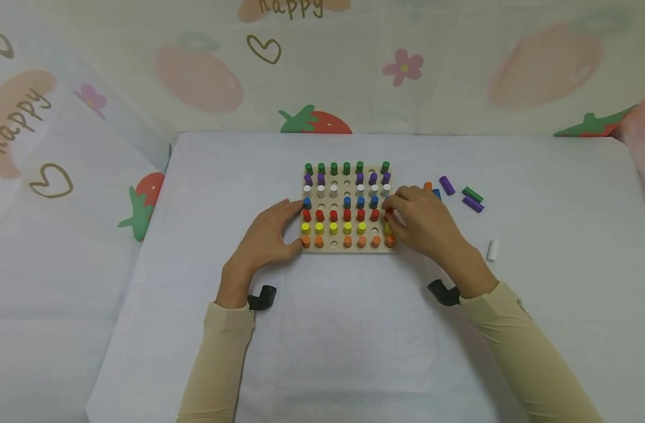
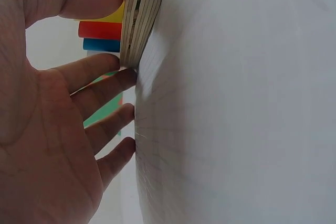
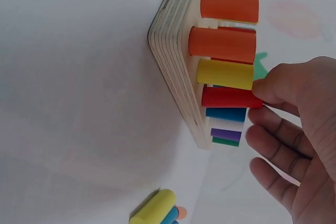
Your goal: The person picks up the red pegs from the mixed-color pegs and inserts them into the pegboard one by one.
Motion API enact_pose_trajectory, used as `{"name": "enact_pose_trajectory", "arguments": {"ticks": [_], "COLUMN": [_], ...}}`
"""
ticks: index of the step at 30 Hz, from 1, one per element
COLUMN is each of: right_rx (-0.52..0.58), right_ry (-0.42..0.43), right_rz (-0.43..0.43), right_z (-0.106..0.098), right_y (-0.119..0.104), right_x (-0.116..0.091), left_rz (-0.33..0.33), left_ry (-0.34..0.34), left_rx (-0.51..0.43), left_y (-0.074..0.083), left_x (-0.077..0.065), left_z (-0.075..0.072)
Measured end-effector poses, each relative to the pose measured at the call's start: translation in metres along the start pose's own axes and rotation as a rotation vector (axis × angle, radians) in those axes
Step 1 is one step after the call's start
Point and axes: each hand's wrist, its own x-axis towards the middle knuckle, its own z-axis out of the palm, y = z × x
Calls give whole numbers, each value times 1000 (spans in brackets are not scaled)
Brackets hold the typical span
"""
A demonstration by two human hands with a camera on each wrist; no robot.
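A wooden pegboard (image 1: 349, 251) lies flat on the white-covered table, with rows of coloured pegs standing in it: green, purple, white, blue, red, yellow and orange from back to front. Several holes show between pegs. My left hand (image 1: 269, 235) rests at the board's left edge, thumb near the front corner and fairly straight fingers spread along the side. At the right edge, my right hand (image 1: 423, 220) pinches the top of a red peg (image 3: 228, 97) between thumb and fingertips. That peg stands upright in the red row, behind a yellow peg (image 3: 226, 74).
Right of the board lie loose pegs: purple (image 1: 447, 185), green (image 1: 473, 194), another purple (image 1: 473, 204) and white (image 1: 492, 251). Orange (image 1: 428, 186) and blue (image 1: 436, 193) pegs are partly hidden by the right hand. A loose yellow peg (image 3: 153, 208) shows in the right wrist view.
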Motion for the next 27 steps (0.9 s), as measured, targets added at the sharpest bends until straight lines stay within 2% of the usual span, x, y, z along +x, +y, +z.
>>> {"name": "enact_pose_trajectory", "arguments": {"ticks": [11,17,27], "right_rx": [0,4,13], "right_ry": [7,40,65], "right_rz": [13,16,92], "right_z": [3,4,-5], "right_y": [2,4,17], "right_x": [-3,-7,-19], "left_rz": [9,7,-4], "left_ry": [5,-2,-6], "left_rx": [-19,-9,26], "left_y": [0,-1,-3], "left_x": [4,3,-3], "left_z": [1,1,-6]}}
